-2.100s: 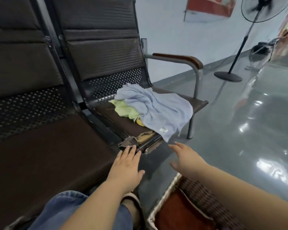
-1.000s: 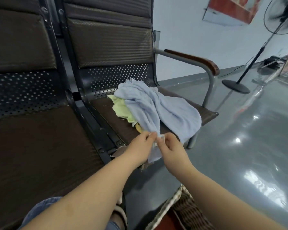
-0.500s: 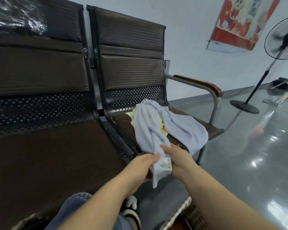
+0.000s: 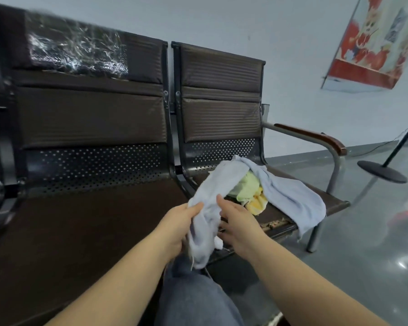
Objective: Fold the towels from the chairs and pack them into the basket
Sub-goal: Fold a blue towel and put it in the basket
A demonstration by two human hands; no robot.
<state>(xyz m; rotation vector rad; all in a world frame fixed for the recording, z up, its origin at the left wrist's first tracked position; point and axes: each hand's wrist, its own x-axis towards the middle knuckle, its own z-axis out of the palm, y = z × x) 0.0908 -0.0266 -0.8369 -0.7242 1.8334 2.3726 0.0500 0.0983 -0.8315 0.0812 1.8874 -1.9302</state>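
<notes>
While both hands meet at the near end of the pale blue towel (image 4: 280, 194), the left hand (image 4: 174, 228) grips a bunched fold of it, thumb on top and fingers curled under the cloth; the right hand (image 4: 237, 223) holds the same gathered end from the other side, its forefinger laid up along the fabric and its lower fingers tucked beneath, so each hand is closed on cloth rather than spread wide; how tightly the right one pinches I cannot tell. Below the grip a loose tail of the towel hangs down to a jeans-clad knee (image 4: 193, 292); beyond and to the right of the grip the rest of the towel trails up onto the seat of the end chair (image 4: 222, 114), draped over its front edge; tucked under that drape, just past the right hand, lie a light green towel (image 4: 244, 188) and a yellow towel (image 4: 257, 203), touching each other. Left of the grip stands the neighbouring chair (image 4: 92, 114), its seat dark brown; at the far right of the end chair runs a wooden-topped armrest (image 4: 316, 136); further right a fan stand (image 4: 382, 171) rests on the glossy grey floor (image 4: 363, 243), and a red poster (image 4: 372, 43) hangs on the wall above.
</notes>
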